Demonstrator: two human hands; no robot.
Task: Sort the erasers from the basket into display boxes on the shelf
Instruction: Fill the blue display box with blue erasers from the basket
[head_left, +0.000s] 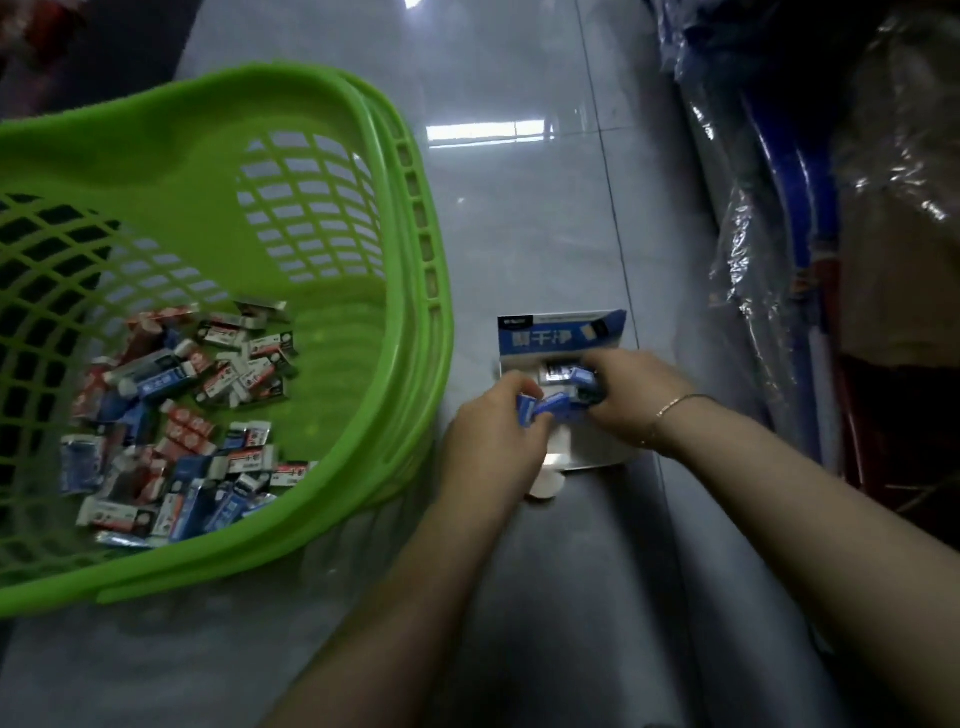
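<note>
We find both hands clenched on blue erasers (553, 402), left hand (493, 431) and right hand (631, 387), directly over the box (561, 332), basket (415, 291) to the left.

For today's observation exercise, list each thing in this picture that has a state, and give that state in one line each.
Green basket: tilted on the floor, partly filled.
Erasers in basket: loose, jumbled pile of red, blue and white packs.
Display box: open, flap up, on the floor.
Blue erasers: held over the box.
Left hand: closed on blue erasers.
Right hand: closed on blue erasers.
Bracelet: worn on right wrist.
</note>
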